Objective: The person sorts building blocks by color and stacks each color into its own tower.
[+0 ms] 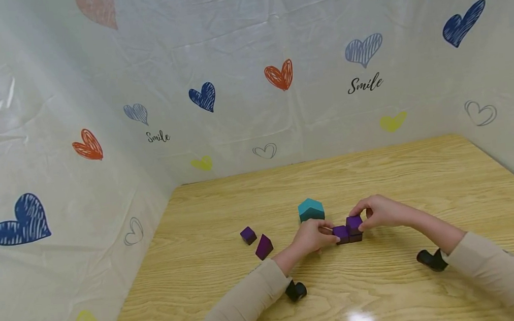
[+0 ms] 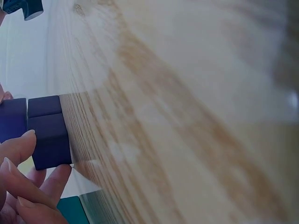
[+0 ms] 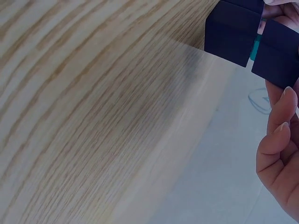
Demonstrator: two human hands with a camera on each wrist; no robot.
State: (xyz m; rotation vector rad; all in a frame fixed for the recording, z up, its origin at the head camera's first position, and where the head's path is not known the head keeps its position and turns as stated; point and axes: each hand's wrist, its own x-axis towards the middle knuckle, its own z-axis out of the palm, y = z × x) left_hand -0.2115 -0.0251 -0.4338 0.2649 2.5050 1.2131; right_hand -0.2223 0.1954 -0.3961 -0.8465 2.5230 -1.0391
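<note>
My right hand (image 1: 383, 210) pinches a purple cube (image 1: 353, 222) between thumb and fingers. That cube is just over another purple cube (image 1: 356, 238), and the right wrist view shows a narrow gap between it and the blocks beneath. On the left, my left hand (image 1: 310, 236) holds a purple cube (image 1: 340, 234) by its sides, with fingertips (image 2: 27, 140) on it. This cube stands on the table against the lower right one. Behind the left hand is a teal block (image 1: 310, 209) with a peaked outline, partly hidden by that hand.
Left of the hands lie a loose purple cube (image 1: 248, 235) and a dark magenta slanted block (image 1: 264, 247). They rest on the wood-grain table (image 1: 214, 200). A white sheet printed with hearts hangs behind and at the sides. Black wrist devices (image 1: 431, 260) show below both sleeves.
</note>
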